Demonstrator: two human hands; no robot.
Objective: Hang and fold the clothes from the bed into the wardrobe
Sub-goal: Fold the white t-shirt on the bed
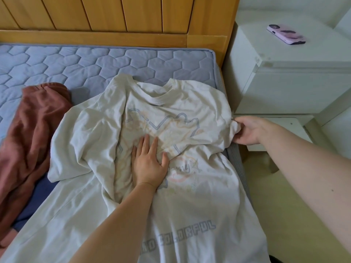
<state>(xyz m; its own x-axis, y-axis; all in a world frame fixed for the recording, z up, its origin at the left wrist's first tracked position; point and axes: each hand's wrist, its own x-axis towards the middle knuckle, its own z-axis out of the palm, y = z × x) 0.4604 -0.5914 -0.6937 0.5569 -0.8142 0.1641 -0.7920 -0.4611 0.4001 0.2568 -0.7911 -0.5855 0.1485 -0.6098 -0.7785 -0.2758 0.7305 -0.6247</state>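
Pressing flat on the chest print, my left hand [150,164] lies open, palm down, fingers spread on the cream T-shirt [144,130]. The shirt is spread face up on the mattress [57,61], crumpled, neck toward the wooden headboard [114,16], hem toward me. Faded outline graphic across the chest, grey block lettering near the hem (reads partly as "COLORFUL", the rest is too washed out to read).

My right hand [247,130] is closed on a bunch of the shirt's fabric at the right side, at the mattress edge; looks like the sleeve or shoulder area, I cannot tell which. The left sleeve is folded over and rumpled on the body.

A rust-red garment [32,126] lies heaped to the left of the shirt, just beside it, on the quilted blue-grey cover. A dark blue piece [38,198] shows under the red one and beside the shirt's lower left edge; kind of item not clear.

A white nightstand [284,73] stands to the right of the bed, next to the headboard post. A phone in a pink case [286,34] lies on top of it, well apart from my hands. Pale floor [284,215] shows below my right forearm.
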